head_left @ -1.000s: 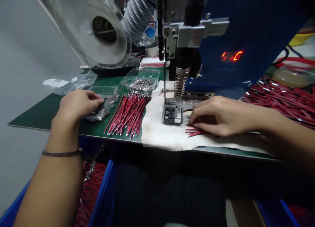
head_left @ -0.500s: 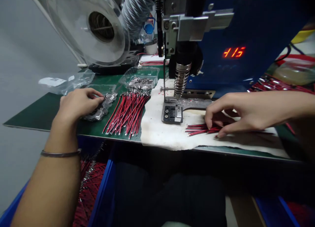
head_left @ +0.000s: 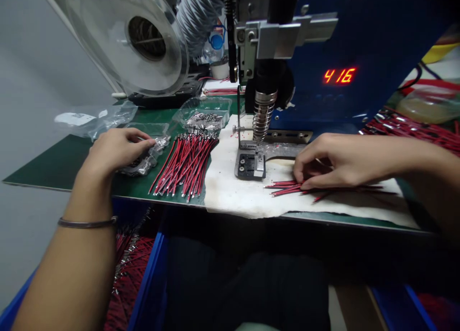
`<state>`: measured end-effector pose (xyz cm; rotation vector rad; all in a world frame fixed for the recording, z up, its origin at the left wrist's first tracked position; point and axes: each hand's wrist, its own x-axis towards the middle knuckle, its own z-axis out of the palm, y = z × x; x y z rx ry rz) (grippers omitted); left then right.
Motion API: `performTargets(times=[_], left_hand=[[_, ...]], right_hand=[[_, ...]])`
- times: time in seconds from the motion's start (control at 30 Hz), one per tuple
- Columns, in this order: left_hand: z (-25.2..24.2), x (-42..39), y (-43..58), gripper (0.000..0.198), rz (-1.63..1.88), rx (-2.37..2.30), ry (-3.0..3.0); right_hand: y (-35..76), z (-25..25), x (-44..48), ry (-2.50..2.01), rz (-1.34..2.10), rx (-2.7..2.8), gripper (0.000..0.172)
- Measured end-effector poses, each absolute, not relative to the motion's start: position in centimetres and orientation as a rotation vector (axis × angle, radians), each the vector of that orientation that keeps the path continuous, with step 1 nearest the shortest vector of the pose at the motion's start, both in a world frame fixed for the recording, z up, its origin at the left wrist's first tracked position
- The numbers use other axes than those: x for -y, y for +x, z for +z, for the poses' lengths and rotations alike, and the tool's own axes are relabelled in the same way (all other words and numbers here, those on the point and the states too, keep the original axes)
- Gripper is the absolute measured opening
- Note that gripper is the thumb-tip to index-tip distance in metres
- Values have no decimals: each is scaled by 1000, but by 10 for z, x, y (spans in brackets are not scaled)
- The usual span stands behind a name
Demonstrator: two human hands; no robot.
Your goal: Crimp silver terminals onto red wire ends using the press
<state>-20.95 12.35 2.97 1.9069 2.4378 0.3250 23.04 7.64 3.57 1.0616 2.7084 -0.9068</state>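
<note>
My left hand (head_left: pixel 117 149) is over a clear plastic tray (head_left: pixel 163 128) of small metal parts. Its thumb and fingertips come together there; anything between them is too small to make out. Beside that tray lies a bundle of red and black wires (head_left: pixel 187 165) with metal ends. On the white cloth (head_left: pixel 233 197), my right hand (head_left: pixel 334 163) pinches a red and black wire (head_left: pixel 289 188) among several loose ones. The fingers hide part of the wires. Between my hands is the machine's metal base (head_left: pixel 250 165), below a spring-wrapped head (head_left: pixel 264 115).
A second clear tray (head_left: pixel 206 115) holds small metal parts behind the bundle. The blue machine body (head_left: pixel 319 101) shows red digits. A clear reel (head_left: pixel 158 72) stands at the back left. Below the table edge, a blue bin (head_left: pixel 151 273) holds more wires. Further wires (head_left: pixel 406 125) lie at right.
My right hand has moved slightly left, its thumb and fingers closing on the wires, which have shifted a little. My left hand stays at the tray. The last display digit now reads 6.
</note>
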Motion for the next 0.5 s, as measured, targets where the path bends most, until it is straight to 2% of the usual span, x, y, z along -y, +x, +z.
performTargets(times=[0.2,0.5], left_hand=[[29,-118,-209,30,512,-2345,1948],[30,-116,-206,18,515,-2322,1934]], right_hand=[[233,34,-76,964,-890,-2824,17],[239,37,-79,1056,-908,-2930,24]])
